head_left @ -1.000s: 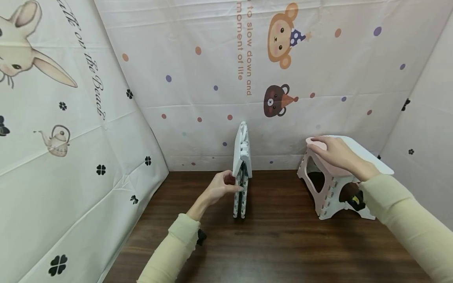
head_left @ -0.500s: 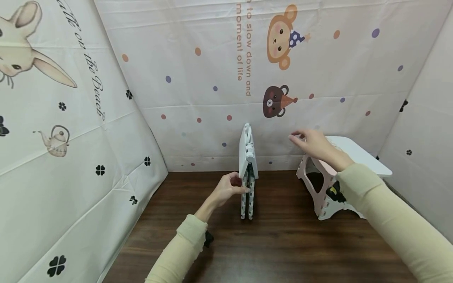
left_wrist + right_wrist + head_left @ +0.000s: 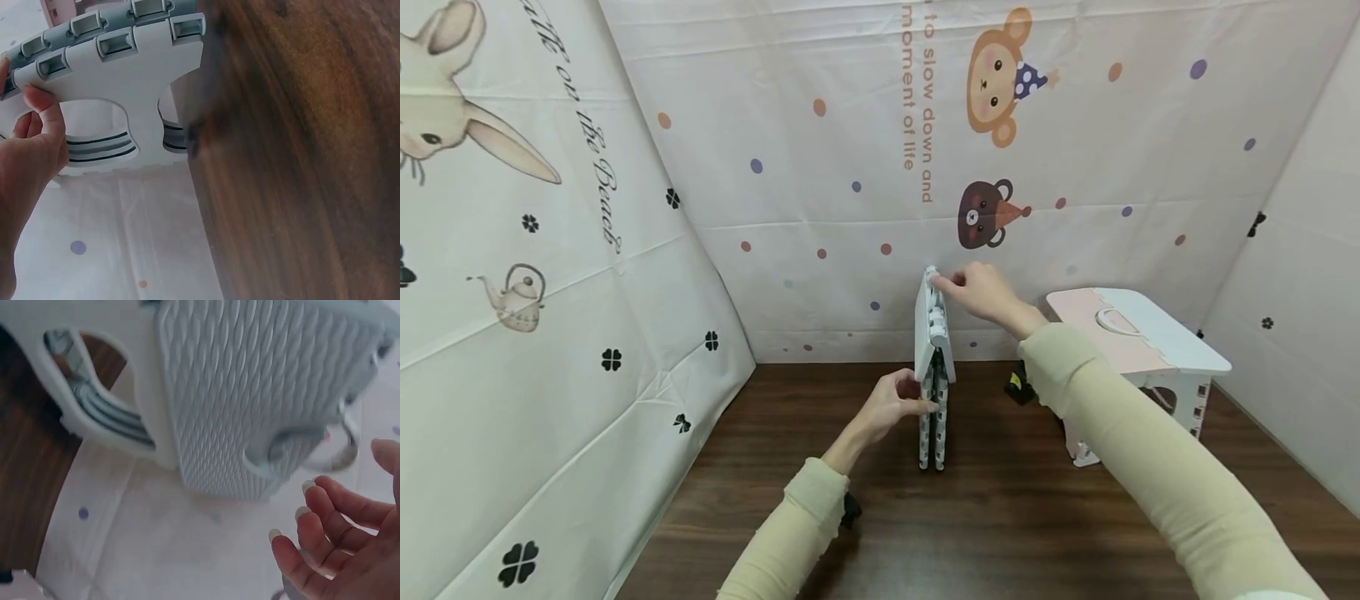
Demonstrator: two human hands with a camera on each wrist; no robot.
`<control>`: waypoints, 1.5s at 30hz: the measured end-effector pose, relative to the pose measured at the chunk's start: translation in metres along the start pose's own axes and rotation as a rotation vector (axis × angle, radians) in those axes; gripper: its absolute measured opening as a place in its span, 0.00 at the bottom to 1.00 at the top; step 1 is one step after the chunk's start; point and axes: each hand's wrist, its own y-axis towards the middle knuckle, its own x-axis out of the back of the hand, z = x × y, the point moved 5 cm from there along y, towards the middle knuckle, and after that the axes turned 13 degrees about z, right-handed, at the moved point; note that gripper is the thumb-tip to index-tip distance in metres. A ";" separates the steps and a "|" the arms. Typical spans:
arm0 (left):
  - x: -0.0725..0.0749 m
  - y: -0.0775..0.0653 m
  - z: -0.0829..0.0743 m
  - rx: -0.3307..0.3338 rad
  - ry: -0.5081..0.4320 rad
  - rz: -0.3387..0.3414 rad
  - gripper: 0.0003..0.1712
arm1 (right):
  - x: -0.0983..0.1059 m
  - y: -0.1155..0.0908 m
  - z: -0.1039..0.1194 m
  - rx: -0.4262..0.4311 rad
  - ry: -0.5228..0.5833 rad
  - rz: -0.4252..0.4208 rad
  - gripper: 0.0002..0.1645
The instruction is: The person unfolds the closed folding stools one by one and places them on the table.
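A pale grey-blue folding stool (image 3: 925,321) stands folded and on edge on the wooden table. My left hand (image 3: 891,407) pinches its lower leg part, with the thumb on the near edge; in the left wrist view the fingers reach in at a leg cutout (image 3: 94,119). Beside the stool's top is my right hand (image 3: 985,290). The right wrist view shows those fingers (image 3: 328,547) loosely bent and apart from the stool's carrying handle (image 3: 353,453), which sticks out from the ribbed top (image 3: 231,387).
To the right stands an unfolded pink and white step stool (image 3: 1157,321), partly behind my right sleeve (image 3: 1120,408). A printed cloth backdrop (image 3: 820,175) rises behind and at both sides of the brown table (image 3: 970,525).
My right hand has left the pink and white step stool and moved left to the top of the folded stool. The left hand and the folded stool have shifted slightly right.
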 end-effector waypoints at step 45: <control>0.009 -0.014 -0.002 0.073 0.326 0.164 0.19 | -0.026 -0.002 0.009 0.001 0.062 0.028 0.28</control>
